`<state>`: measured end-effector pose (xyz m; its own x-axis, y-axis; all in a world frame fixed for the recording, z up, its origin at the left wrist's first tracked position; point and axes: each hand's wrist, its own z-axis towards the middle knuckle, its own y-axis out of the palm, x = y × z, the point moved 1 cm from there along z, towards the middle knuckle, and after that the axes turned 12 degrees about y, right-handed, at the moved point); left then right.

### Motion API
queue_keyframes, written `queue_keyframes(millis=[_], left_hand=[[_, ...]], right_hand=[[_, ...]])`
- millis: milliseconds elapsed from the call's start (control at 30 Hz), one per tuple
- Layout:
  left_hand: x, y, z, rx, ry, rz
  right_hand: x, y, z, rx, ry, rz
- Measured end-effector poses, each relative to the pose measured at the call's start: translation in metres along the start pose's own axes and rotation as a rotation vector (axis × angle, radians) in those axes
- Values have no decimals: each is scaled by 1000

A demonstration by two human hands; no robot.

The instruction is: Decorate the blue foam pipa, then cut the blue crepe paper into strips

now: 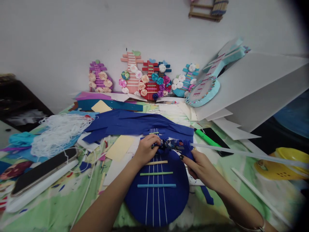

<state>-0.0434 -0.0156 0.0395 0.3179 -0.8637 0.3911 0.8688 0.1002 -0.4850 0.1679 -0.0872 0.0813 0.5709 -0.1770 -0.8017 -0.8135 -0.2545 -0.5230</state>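
A dark blue paper-covered lute point(155, 196) with white strings and coloured crossbars lies in front of me, its round body nearest. My right hand point(199, 166) is wrapped around a blue glue gun point(182, 146), and a long translucent glue stick point(231, 151) runs out of its back to the right. The gun's nozzle points left, over the lute's neck. My left hand point(149, 149) is at the neck with curled fingers, close to the nozzle. Whatever those fingertips pinch is too small and dark to make out.
Blue paper point(135, 122) lies behind the lute. A phone point(45, 170) and a heap of white string point(64, 130) are at left. Several flower-decorated lutes point(152, 80) lean on the wall. At right are a green-handled tool point(206, 137), white boards point(238, 80) and a yellow container point(285, 161).
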Motion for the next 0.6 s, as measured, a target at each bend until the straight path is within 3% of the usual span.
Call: queue_keyframes(millis=[367,500,600], left_hand=[[-1,2,-1,9,-2,-19],[-1,2,-1,6,-9,-17],[-2,2,-1,2,-13,-9]], right_hand=[[0,2,1,6,-17,-9],[3,-4,-5,83,4,47],[11,-16,-14,186,-65,-11]])
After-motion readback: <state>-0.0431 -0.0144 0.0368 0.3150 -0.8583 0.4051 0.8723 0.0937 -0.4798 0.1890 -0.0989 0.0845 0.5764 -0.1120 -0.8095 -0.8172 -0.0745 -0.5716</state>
